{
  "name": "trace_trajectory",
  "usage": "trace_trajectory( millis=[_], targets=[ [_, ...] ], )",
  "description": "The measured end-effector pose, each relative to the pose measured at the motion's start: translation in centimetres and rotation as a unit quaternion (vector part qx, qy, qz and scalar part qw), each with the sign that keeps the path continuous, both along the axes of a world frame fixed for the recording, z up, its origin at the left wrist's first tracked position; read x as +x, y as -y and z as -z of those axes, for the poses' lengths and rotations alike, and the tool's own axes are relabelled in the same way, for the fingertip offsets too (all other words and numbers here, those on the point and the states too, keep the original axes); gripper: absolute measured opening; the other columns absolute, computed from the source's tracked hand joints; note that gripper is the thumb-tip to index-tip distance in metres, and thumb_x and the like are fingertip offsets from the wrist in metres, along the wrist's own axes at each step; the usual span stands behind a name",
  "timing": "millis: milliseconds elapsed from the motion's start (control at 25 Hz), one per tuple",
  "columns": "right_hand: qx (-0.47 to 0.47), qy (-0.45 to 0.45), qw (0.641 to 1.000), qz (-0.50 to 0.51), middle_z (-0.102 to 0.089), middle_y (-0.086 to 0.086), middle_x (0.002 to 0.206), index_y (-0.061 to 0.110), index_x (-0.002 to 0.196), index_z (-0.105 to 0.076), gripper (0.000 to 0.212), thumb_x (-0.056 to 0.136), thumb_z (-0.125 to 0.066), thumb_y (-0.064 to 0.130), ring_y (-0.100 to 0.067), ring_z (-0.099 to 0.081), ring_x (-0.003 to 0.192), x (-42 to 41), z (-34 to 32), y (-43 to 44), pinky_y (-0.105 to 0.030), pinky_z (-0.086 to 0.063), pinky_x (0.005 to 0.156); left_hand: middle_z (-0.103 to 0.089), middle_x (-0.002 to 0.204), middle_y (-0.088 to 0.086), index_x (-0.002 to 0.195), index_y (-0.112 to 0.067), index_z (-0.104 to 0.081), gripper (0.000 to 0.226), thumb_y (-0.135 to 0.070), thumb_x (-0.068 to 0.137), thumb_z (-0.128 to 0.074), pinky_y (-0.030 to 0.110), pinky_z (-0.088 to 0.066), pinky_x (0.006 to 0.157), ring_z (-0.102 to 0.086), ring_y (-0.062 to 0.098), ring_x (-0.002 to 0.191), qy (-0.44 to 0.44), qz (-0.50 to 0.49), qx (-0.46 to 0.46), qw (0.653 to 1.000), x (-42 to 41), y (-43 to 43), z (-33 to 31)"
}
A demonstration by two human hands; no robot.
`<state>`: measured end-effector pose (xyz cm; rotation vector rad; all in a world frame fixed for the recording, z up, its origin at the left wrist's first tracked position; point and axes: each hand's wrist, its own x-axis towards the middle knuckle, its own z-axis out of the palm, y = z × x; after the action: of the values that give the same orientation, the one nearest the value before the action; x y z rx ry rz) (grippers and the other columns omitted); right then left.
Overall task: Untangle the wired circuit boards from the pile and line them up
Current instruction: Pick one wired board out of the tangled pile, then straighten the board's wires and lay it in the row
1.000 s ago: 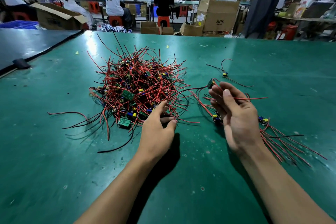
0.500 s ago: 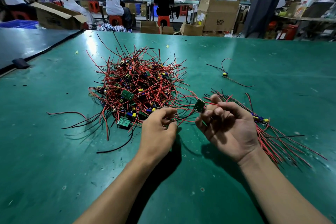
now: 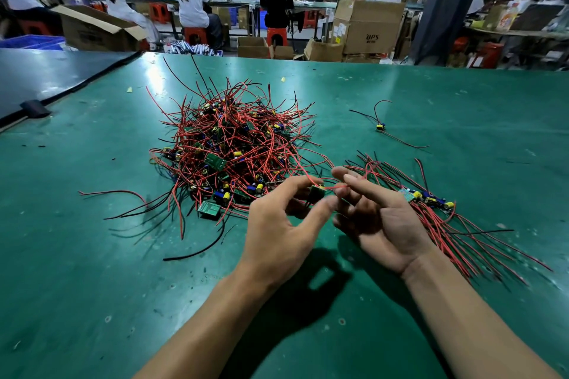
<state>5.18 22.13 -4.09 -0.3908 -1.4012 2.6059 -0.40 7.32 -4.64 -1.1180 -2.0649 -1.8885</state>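
A tangled pile [image 3: 234, 151] of small green circuit boards with red and black wires lies on the green table [image 3: 92, 286], ahead and to the left. My left hand [image 3: 280, 224] pinches one small board [image 3: 317, 193] between thumb and fingers, just in front of the pile. My right hand [image 3: 378, 218], palm up, pinches that board's red wire [image 3: 337, 186] at the fingertips. The wire runs back into the pile. Behind my right hand, a row of several sorted boards [image 3: 431, 200] lies with wires fanned toward the right.
One stray wired component [image 3: 381, 127] sits alone at the far right of the pile. A darker table [image 3: 46, 77] adjoins at the far left. Cardboard boxes [image 3: 366, 28] and seated workers are beyond the table's far edge.
My right hand has drawn the board from up beside the pile down toward me. My left hand has left the pile's edge and taken hold of the board; my right fingers now pinch its wire.
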Motion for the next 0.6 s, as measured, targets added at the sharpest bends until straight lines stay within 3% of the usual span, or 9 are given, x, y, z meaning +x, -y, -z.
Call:
trace_trajectory(
  millis=[80,200,320,400,520,600],
  targets=[
    [0.03,0.013,0.999,-0.037,-0.062,-0.002,0.094,0.023,0.107,-0.078,0.029,0.086,-0.063,0.036,-0.004,-0.05,0.061,0.0,0.2,0.3,-0.019,-0.04,0.059,-0.073,0.083,-0.004,0.104,-0.012,-0.071,0.016,-0.016,0.089,-0.07,0.028,-0.056,0.063,-0.068,0.01,0.064,-0.02,0.017,0.019,0.999,0.1,0.0,-0.2],
    [0.035,0.031,0.997,-0.059,-0.061,0.007,0.079,0.024,0.092,-0.081,0.032,0.085,-0.061,0.048,-0.002,-0.045,0.051,-0.3,0.4,0.9,-0.015,-0.037,0.052,-0.071,0.08,-0.007,0.105,-0.014,-0.071,0.015,-0.018,0.094,-0.061,0.031,-0.055,0.062,-0.065,0.01,0.063,-0.039,0.037,-0.023,0.998,0.0,0.0,0.1],
    [0.057,0.02,0.996,-0.058,-0.058,0.009,0.074,0.026,0.093,-0.08,0.038,0.082,-0.06,0.056,-0.003,-0.042,0.052,-0.5,0.6,1.0,-0.023,-0.031,0.059,-0.069,0.074,0.0,0.099,-0.015,-0.071,0.022,-0.025,0.095,-0.053,0.039,-0.054,0.058,-0.063,0.02,0.057,0.07,0.074,-0.042,0.994,-0.1,0.0,0.4],
    [0.089,-0.001,0.995,-0.035,-0.055,0.009,0.073,0.023,0.098,-0.08,0.036,0.076,-0.069,0.05,-0.003,-0.041,0.055,-0.6,0.8,0.7,-0.02,-0.027,0.057,-0.065,0.067,0.01,0.09,-0.008,-0.068,0.03,-0.03,0.094,-0.049,0.042,-0.05,0.06,-0.058,0.023,0.054,0.141,0.094,-0.047,0.984,-0.4,0.1,0.6],
    [0.151,-0.023,0.988,-0.006,-0.064,0.006,0.073,0.017,0.095,-0.08,0.034,0.068,-0.079,0.037,-0.003,-0.047,0.057,-0.6,1.3,0.5,-0.012,-0.034,0.051,-0.06,0.061,0.007,0.08,-0.008,-0.066,0.033,-0.029,0.1,-0.05,0.035,-0.044,0.056,-0.053,0.018,0.053,0.189,0.109,-0.078,0.973,-1.0,0.3,0.9],
    [0.209,-0.021,0.977,0.026,-0.07,0.002,0.074,0.014,0.094,-0.08,0.034,0.07,-0.079,0.036,-0.003,-0.051,0.056,-0.6,1.5,0.5,-0.012,-0.038,0.051,-0.061,0.065,0.006,0.085,-0.012,-0.069,0.027,-0.025,0.1,-0.052,0.033,-0.047,0.054,-0.056,0.018,0.055,0.215,0.115,-0.077,0.967,-1.2,0.3,1.0]
  ],
)
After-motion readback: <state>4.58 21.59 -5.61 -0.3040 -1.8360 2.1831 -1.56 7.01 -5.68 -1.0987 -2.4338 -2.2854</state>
